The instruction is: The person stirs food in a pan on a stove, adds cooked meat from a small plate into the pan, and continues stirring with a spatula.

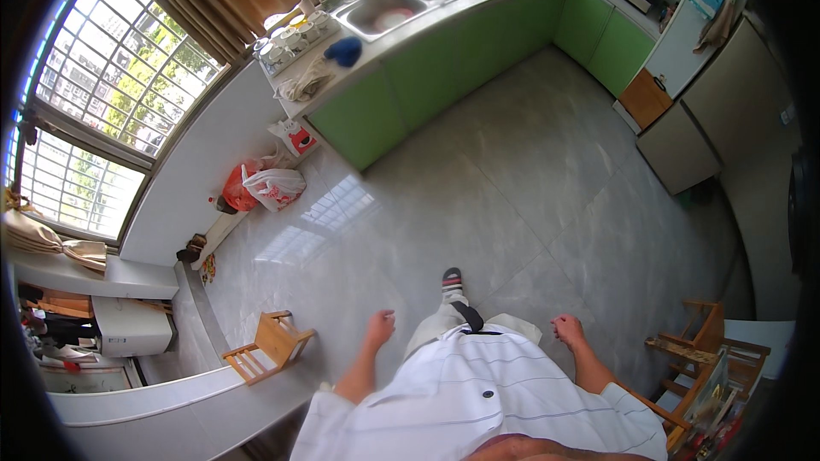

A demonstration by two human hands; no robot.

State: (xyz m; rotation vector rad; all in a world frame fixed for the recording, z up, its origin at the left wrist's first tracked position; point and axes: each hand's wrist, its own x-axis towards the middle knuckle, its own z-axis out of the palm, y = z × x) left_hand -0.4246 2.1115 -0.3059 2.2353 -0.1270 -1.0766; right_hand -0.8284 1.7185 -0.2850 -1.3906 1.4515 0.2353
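Both hands hang at the sides of my body above the grey tiled floor [474,204]. My left hand [381,326] is on the left of the picture, loosely curled; whether its fingers are closed is not clear, and no object shows in it. On the other side, my right hand [567,329] has its fingers partly bent, with no object visible. One foot in a striped slipper [452,276] shows ahead of my body. A wooden chair [275,342] stands to the left of my left hand, not touching it.
Ahead, green cabinets [448,76] carry a counter with a sink [384,15], cups and a cloth [307,80]. Plastic bags [275,187] lie by the left wall. A refrigerator [724,102] stands at the right, and wooden chairs [698,345] with other items are at lower right.
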